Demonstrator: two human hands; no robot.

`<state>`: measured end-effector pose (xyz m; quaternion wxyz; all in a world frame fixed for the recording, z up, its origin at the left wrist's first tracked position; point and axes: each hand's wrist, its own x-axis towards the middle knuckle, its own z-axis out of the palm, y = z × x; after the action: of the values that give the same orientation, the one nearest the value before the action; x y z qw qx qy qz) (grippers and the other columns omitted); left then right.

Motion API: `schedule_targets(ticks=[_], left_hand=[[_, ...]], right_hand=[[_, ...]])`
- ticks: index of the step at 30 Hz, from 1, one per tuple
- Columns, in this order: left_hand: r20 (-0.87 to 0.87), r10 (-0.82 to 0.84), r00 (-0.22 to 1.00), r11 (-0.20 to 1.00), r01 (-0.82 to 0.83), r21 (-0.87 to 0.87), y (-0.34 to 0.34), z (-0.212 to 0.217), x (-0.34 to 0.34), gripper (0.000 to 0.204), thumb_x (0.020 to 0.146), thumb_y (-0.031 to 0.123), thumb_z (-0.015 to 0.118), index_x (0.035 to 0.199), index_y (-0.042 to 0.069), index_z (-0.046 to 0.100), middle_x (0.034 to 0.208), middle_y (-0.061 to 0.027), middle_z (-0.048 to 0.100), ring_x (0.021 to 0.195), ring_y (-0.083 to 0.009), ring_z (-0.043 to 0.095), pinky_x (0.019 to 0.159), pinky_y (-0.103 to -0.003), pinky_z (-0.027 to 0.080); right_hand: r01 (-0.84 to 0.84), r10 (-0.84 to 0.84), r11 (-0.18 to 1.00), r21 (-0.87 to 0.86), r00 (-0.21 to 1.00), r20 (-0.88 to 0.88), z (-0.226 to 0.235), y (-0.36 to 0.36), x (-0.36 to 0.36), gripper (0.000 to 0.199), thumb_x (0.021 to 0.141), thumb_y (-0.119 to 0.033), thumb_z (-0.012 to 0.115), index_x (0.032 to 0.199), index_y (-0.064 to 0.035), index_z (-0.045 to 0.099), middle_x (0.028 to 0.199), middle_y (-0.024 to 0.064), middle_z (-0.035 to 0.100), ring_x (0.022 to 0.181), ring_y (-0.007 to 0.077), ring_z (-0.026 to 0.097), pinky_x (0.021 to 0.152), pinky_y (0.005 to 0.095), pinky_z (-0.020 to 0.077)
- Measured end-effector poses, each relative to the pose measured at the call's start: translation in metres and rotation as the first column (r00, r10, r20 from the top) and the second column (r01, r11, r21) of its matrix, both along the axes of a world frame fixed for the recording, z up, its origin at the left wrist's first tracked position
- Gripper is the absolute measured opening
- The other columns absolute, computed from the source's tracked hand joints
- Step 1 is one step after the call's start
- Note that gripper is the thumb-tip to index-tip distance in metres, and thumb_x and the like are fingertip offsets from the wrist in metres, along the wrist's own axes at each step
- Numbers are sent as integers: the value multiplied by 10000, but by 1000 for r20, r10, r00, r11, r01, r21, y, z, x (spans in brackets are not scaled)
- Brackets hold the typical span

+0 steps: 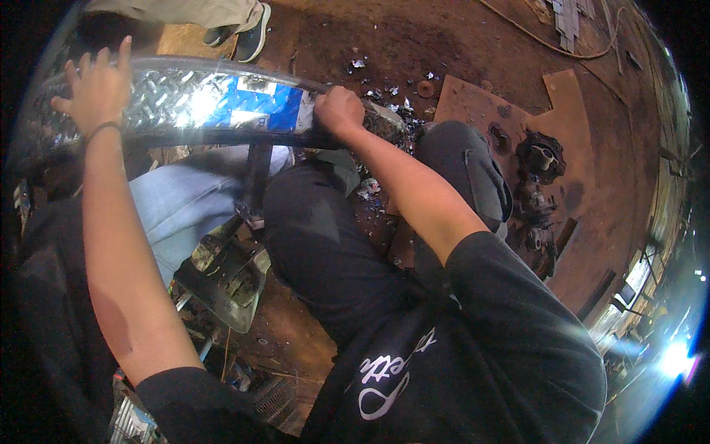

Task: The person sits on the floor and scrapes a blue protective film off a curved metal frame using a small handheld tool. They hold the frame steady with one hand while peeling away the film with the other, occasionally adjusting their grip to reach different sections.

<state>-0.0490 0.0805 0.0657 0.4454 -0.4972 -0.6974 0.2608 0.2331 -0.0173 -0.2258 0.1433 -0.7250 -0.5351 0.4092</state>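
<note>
A shiny metal tread plate (170,96) with a raised diamond pattern lies across the upper left, partly covered by a blue and white film (255,103). My left hand (96,85) rests flat on the plate's left part, fingers spread. My right hand (339,111) is closed at the plate's right end, where the film's edge lies; what is inside the fist is hidden. A dark metal frame bar (222,138) runs under the plate's near edge. My knees in dark trousers are bent below it.
Another person's shoes (240,33) stand beyond the plate, and a leg in light blue jeans (177,203) is under it. Rusty steel sheets (547,126) with a machine part (540,159) lie on the dirt floor at right. Film scraps litter the ground.
</note>
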Motion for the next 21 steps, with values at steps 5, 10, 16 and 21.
schedule_targets(ticks=[5, 10, 16, 21], left_hand=[[-15, 9, 1000, 1000, -9, 4, 0, 0, 2, 700, 1011, 727, 306, 1477, 272, 562, 1601, -56, 452, 1542, -293, 307, 1145, -788, 187], [-13, 17, 1000, 1000, -18, -15, -3, 2, 5, 696, 1016, 723, 298, 1467, 270, 571, 1598, -55, 457, 1540, -300, 313, 1145, -793, 187], [-9, -12, 1000, 1000, 12, -2, 0, -1, 4, 692, 1020, 718, 296, 1457, 262, 578, 1589, -60, 466, 1539, -305, 312, 1137, -795, 199], [-6, 2, 1000, 1000, -2, -10, -2, 0, 3, 692, 1021, 716, 295, 1457, 259, 577, 1587, -62, 468, 1534, -309, 319, 1127, -796, 213]], right_hand=[[-1, 1, 1000, 10, 1000, 14, -1, -2, -4, 409, 894, -330, 577, 975, 29, 756, 1008, 298, 729, 987, 463, 714, 885, 539, 566], [-16, 16, 1000, -7, 1000, -5, 0, -3, -5, 431, 903, -354, 566, 993, 29, 742, 1021, 300, 726, 1004, 465, 708, 894, 534, 563], [395, -419, 907, -144, 824, -382, -28, 29, 16, 449, 984, -339, 521, 989, 70, 706, 951, 275, 737, 891, 406, 753, 805, 509, 607], [460, -553, 825, -328, 534, -640, -28, 28, 24, 568, 1066, -435, 444, 950, 102, 591, 797, 195, 670, 672, 316, 756, 501, 409, 625]])
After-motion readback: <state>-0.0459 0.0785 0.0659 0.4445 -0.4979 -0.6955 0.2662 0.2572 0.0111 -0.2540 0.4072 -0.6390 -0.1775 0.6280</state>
